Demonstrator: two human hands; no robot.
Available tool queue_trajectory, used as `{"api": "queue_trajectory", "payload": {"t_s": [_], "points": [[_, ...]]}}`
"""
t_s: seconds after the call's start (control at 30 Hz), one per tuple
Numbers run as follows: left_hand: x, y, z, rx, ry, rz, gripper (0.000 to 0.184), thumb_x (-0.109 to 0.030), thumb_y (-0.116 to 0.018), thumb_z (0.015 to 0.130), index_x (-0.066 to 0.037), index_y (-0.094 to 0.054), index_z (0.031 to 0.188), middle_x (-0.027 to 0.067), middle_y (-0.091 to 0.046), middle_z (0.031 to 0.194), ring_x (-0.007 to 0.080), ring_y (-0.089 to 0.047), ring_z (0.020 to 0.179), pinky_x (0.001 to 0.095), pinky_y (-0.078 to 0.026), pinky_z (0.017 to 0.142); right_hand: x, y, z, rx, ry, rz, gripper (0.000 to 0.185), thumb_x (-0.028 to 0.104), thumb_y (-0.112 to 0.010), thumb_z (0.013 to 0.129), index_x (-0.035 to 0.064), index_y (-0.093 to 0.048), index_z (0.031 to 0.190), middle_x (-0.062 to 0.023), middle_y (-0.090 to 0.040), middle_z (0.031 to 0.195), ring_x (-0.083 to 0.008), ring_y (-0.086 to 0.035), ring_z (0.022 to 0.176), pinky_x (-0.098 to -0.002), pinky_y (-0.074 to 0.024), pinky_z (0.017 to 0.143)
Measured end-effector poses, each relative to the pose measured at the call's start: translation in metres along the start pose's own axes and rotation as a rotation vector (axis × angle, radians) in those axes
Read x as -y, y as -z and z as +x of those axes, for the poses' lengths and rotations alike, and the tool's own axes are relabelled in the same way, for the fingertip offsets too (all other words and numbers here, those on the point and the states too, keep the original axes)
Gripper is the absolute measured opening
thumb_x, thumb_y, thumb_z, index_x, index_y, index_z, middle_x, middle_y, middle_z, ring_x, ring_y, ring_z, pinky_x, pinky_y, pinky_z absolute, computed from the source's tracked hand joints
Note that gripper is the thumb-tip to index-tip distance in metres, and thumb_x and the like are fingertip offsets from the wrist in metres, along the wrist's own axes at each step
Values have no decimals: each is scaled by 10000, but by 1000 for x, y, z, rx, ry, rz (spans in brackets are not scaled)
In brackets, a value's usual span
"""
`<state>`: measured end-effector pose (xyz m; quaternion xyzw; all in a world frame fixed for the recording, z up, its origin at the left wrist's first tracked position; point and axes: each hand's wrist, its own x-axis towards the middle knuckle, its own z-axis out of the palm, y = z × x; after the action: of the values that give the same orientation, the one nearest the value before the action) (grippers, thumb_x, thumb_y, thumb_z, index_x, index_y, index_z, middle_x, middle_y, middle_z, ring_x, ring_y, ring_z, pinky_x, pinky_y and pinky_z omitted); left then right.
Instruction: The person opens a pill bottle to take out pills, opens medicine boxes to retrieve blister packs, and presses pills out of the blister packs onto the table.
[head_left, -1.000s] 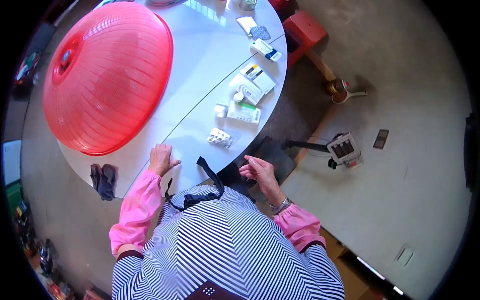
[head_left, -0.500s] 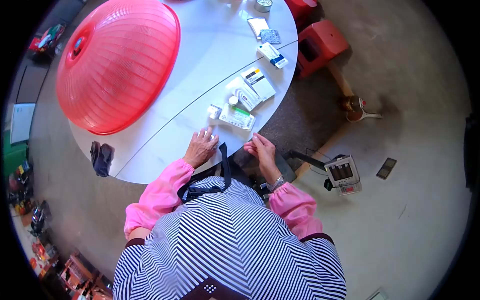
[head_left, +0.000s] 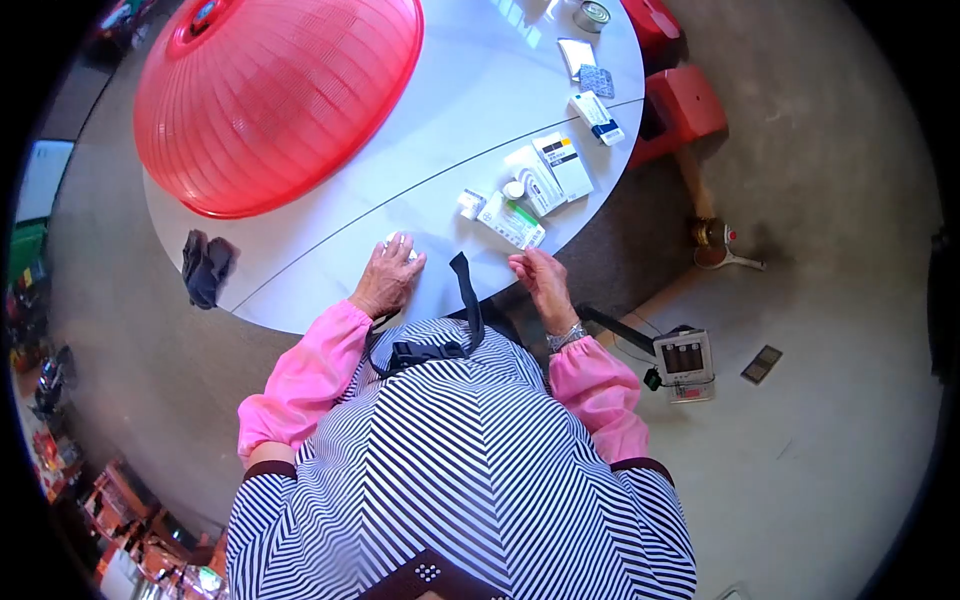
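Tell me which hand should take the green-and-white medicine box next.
Right, likely. The right hand has its fingertips by the near corner of the green-and-white medicine box; the left hand is farther off, its fingers over a partly hidden white item.

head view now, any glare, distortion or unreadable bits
Head view: fisheye curvature with black corners; head view: streaky glare on the white table near the top; head view: floor beyond the table's right rim in deep shade; head view: print on the green-striped medicine box too small to read.
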<state>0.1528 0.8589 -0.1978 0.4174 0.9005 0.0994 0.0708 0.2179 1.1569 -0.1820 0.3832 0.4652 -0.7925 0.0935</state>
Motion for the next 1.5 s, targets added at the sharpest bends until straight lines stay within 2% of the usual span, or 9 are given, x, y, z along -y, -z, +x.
{"api": "queue_trajectory", "payload": {"t_s": [0.27,0.47,0.6,0.73,0.9,1.03,1.13,1.23,1.5], "points": [[2,12,-3,-155,115,-136,478,-210,-696,741,-89,-562,1183,211,-481,1277,368,-453,1205,486,-369,971,4,-2,13,68,-68,-92,218,170,-557,952,-31,-590,1028,-108,-677,917,-110,-649,763,-194,-532,674],[25,-17,-46,-670,774,-357,260,-103,-659,772,-32,-623,1019,149,-602,1083,327,-556,1045,405,-442,902,18,8,5,163,-1,-276,233,159,-566,940,-52,-606,1029,-111,-677,905,-121,-655,777,-192,-516,663],[6,-36,-80,-779,1070,-651,164,-68,-639,829,-7,-637,982,78,-627,784,165,-602,716,291,-497,678,22,25,-16,201,-73,-356,275,178,-553,949,-62,-597,1077,-108,-679,911,-120,-654,774,-194,-513,674],[-39,-26,-57,-542,1117,-760,302,-190,-720,797,-33,-631,1039,50,-563,694,144,-541,643,285,-484,634,36,29,-35,255,-159,-412,238,160,-548,959,-49,-588,1065,-99,-673,899,-99,-642,755,-177,-508,666],[-72,-18,-1,-268,1071,-386,746,-326,-810,658,-104,-450,1272,155,-544,990,318,-624,854,416,-513,707,24,19,-34,365,-289,-532,245,168,-584,934,-52,-618,1037,-94,-676,871,-106,-638,727,-191,-502,652],[-71,-24,9,-256,1061,-396,783,-310,-823,624,-100,-429,1267,174,-520,1027,360,-616,879,426,-523,741,12,-4,-24,474,-324,-548,238,151,-582,926,-65,-630,1012,-116,-673,874,-156,-657,757,-229,-525,680],[-53,-32,-21,-492,1045,-402,702,-234,-822,665,-61,-448,1233,158,-575,964,279,-645,789,375,-550,668,2,-18,-12,566,-346,-478,260,162,-576,926,-68,-612,1042,-145,-677,897,-191,-673,787,-254,-547,723],[-46,5,-41,-708,1203,-1273,598,-153,-798,723,-25,-468,1205,124,-617,863,178,-641,690,297,-553,575,-2,-38,-15,668,-366,-404,287,194,-577,931,-61,-597,1059,-159,-679,905,-195,-676,782,-255,-551,726],[-85,-11,-28,-681,1085,-1089,618,-133,-805,732,1,-477,1239,37,-530,789,107,-587,661,241,-536,537,-15,-55,-25,816,-450,-553,479,315,-560,951,-59,-476,1239,-163,-651,941,-205,-663,864,-294,-537,799]]}}
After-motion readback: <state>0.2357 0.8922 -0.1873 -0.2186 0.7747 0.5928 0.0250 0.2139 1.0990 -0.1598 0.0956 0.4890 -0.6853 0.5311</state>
